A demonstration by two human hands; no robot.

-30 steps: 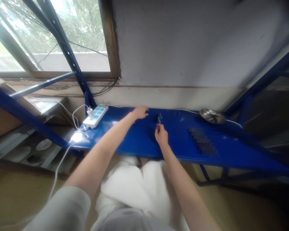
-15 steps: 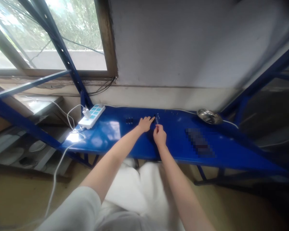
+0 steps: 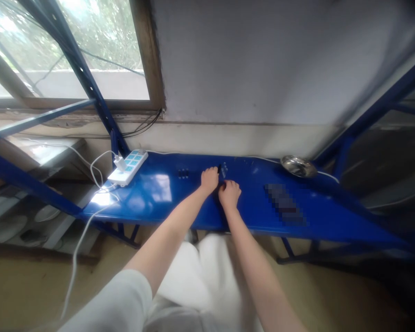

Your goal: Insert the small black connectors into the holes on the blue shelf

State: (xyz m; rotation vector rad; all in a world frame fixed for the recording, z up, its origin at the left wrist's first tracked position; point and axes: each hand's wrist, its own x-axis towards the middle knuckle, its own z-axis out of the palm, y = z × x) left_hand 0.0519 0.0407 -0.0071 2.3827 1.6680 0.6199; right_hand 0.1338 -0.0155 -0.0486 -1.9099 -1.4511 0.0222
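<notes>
My two hands meet at the middle of a blue metal shelf (image 3: 152, 198). My left hand (image 3: 209, 179) has its fingers curled round a small dark object (image 3: 220, 169) that pokes up beside it. My right hand (image 3: 230, 192) is closed just to the right, knuckles up, touching the same spot; what it pinches is too small to name. A small clear item (image 3: 224, 169) stands right behind the hands. A short row of tiny dark parts (image 3: 183, 173) lies on the shelf to the left of my left hand.
A white power strip (image 3: 128, 166) with a plugged charger and white cables sits at the shelf's left end. A steel bowl (image 3: 298, 166) rests at the far right, a blurred dark patch (image 3: 285, 206) lies in between. Blue rack struts cross the window on the left.
My left hand came back from the far left of the shelf to the small dark object beside my right hand, leaving a row of tiny dark parts. My right hand closed.
</notes>
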